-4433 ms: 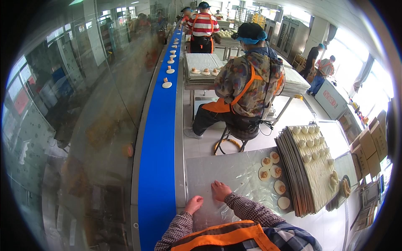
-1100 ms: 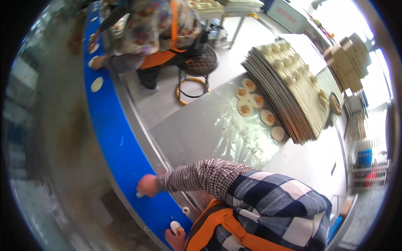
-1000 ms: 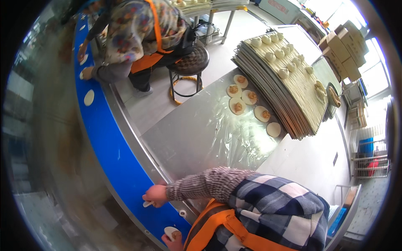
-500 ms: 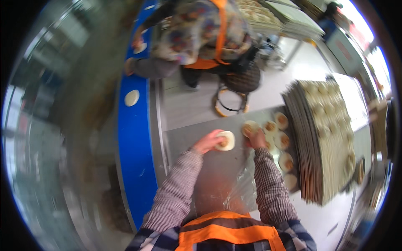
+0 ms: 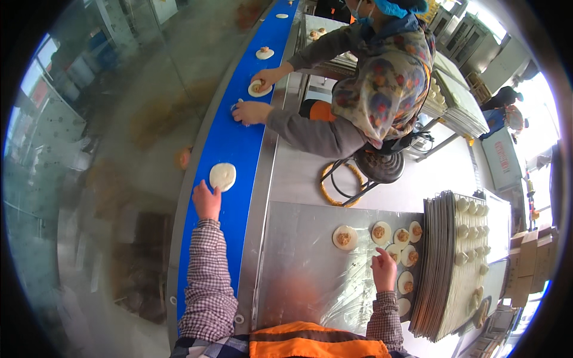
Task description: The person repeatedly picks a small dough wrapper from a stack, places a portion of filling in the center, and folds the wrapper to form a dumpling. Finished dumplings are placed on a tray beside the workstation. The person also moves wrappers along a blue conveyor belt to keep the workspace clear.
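My left hand reaches over the blue conveyor belt, its thumb and fingers apart at the near edge of a round, flat piece of dough. That dough carries no filling and lies flat on the belt. Over the metal table my right hand has its fingers partly bent and apart, with nothing seen in them. Its fingertips are close to a dough round with brownish filling. Several similar filled rounds lie around it, and one filled round sits apart to the left.
A co-worker across from me handles a filled dough round on the belt. A round stool stands beyond the metal table. At the right rises a tall stack of trays with dough pieces on top.
My left hand has let go of a filled dough round, which now lies on the metal table, and moved left to the belt. My right hand has left the round it touched. The view has shifted.
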Tool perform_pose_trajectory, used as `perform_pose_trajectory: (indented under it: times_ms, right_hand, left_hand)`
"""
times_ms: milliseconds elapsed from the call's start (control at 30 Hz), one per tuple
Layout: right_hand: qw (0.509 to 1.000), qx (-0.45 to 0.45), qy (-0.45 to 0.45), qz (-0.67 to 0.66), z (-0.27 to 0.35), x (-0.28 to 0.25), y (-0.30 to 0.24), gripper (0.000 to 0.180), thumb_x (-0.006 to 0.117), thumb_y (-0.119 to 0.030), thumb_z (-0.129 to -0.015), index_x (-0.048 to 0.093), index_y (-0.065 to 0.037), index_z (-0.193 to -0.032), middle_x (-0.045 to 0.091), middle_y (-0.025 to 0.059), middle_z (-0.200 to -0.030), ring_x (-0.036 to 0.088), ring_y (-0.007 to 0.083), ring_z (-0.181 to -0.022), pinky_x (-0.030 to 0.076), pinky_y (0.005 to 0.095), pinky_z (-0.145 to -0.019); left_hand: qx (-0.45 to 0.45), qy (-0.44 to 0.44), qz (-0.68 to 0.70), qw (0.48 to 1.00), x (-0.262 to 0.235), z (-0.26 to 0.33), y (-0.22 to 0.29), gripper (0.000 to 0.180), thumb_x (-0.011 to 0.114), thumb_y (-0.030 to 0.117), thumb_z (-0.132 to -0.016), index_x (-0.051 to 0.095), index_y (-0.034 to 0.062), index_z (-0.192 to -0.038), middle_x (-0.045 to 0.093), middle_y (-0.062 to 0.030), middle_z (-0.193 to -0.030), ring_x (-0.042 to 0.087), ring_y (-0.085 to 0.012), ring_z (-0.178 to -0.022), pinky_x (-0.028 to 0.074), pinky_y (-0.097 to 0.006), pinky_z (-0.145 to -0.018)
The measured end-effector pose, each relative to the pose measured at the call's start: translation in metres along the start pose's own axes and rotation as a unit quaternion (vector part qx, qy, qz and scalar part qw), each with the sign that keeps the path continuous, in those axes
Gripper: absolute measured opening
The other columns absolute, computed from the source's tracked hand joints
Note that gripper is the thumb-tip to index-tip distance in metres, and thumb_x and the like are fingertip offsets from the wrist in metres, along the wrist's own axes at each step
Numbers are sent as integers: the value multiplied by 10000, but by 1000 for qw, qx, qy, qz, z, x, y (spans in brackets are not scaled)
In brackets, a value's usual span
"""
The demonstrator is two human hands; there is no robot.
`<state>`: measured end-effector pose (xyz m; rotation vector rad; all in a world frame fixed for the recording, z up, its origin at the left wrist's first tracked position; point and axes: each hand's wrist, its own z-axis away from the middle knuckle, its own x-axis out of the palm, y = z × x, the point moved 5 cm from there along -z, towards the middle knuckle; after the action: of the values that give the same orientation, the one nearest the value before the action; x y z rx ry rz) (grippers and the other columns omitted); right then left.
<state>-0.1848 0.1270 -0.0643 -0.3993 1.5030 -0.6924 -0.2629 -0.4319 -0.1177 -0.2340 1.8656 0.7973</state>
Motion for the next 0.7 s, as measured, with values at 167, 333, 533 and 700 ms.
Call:
perform_pose_trajectory:
  times_ms: [167, 333, 533, 700]
  right_hand:
    - [987, -117, -69, 84, -12, 51, -89, 227, 633, -131, -821, 662, -72, -1038, 669, 145, -842, 645, 305, -740, 519, 377, -680]
    - [944, -244, -214, 64, -31, 119, -182, 267, 625, -158, -820, 650, -96, -1078, 660, 121, -815, 634, 311, -760, 510, 396, -688]
    - [835, -425, -340, 84, -93, 210, -277, 261, 617, -186, -834, 662, -118, -1082, 657, 91, -784, 639, 254, -719, 511, 356, -661]
    - [834, -430, -313, 143, -200, 277, -318, 251, 619, -243, -845, 694, -138, -1061, 688, 93, -829, 656, 254, -754, 526, 374, -679]
  left_hand:
    - [-84, -145, -26, 986, 15, 4, -35, 478, 722, 273, -744, 538, -41, -1054, 560, -230, -1151, 542, -375, -1102, 474, -484, -886]
    - [-125, -114, 167, 971, -11, 43, -65, 513, 740, 140, -674, 493, -33, -1088, 641, -226, -931, 641, -378, -862, 512, -453, -751]
    - [-51, -207, 215, 953, -52, 95, -65, 242, 639, 93, -691, 588, -40, -887, 617, -223, -893, 602, -383, -860, 486, -473, -741]
    - [-164, -174, 518, 821, -103, 156, -77, 350, 586, 51, -726, 556, -9, -1069, 575, -143, -1042, 612, -256, -925, 505, -346, -778]
